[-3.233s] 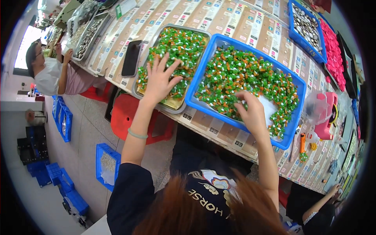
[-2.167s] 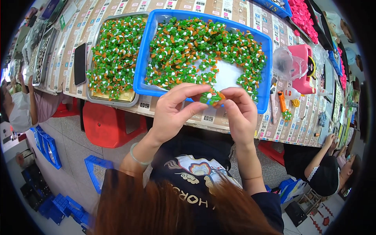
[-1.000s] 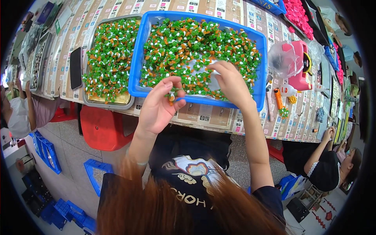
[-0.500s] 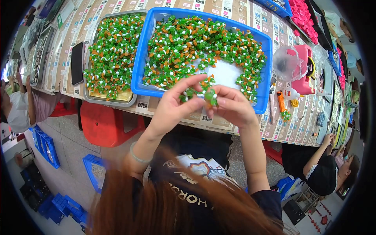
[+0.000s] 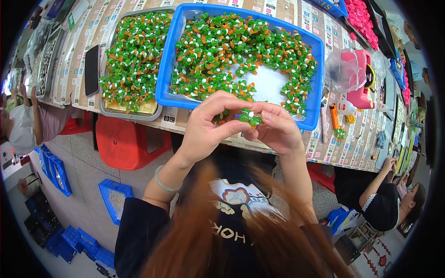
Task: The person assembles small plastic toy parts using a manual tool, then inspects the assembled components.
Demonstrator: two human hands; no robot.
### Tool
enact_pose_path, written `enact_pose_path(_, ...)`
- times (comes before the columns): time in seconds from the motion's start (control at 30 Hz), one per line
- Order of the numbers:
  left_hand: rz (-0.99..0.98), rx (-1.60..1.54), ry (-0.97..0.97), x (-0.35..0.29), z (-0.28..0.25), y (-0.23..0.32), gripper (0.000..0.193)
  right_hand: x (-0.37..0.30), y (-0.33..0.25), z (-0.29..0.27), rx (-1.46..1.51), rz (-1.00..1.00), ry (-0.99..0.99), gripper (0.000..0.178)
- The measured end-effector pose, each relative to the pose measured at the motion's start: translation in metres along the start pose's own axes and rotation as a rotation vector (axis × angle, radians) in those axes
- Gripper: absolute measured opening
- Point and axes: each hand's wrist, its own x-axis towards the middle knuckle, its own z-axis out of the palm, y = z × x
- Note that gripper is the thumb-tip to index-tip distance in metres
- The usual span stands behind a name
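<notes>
Above the front edge of a blue tray (image 5: 162, 85), my left hand (image 5: 206, 125) and my right hand (image 5: 282, 129) meet at a small green figurine (image 5: 249, 117) with white dots on it. The thumb and fingertips of each hand are closed on it from opposite sides. More green shows behind my left fingers, too covered to make out. Inside the tray lie many similar small figurines (image 5: 222, 41) in green, orange and white, around a bare white patch (image 5: 269, 85) of lining.
A metal tray (image 5: 150, 118) heaped with the same pieces stands left of the blue one, beside a black phone (image 5: 92, 69). To the right are an orange cutter (image 5: 333, 116), a white bottle (image 5: 345, 107) and a pink container (image 5: 359, 76). A red stool (image 5: 123, 146) stands below.
My fingers have drawn closer together around the figurine, with my left index finger curled down. The figurine has turned, its white dots now showing. The view has shifted slightly.
</notes>
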Motion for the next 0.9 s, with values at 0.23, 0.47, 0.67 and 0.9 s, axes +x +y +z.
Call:
enact_pose_path(0.23,-0.039,-0.12,0.107,-0.004,0.003,-0.003,0.026,0.0,0.001,0.011,0.028,-0.035,0.055,0.03)
enact_pose_path(0.47,-0.031,-0.152,0.08,-0.005,0.0,-0.008,0.035,-0.003,0.0,0.022,-0.053,-0.088,0.093,0.03)
enact_pose_path(0.67,-0.164,-0.422,0.005,-0.004,0.001,0.0,0.036,-0.001,0.007,0.03,-0.578,-0.431,0.291,0.031)
enact_pose_path(0.9,-0.187,-0.489,-0.001,-0.008,0.001,-0.004,0.038,-0.003,0.009,0.028,-0.839,-0.544,0.264,0.035)
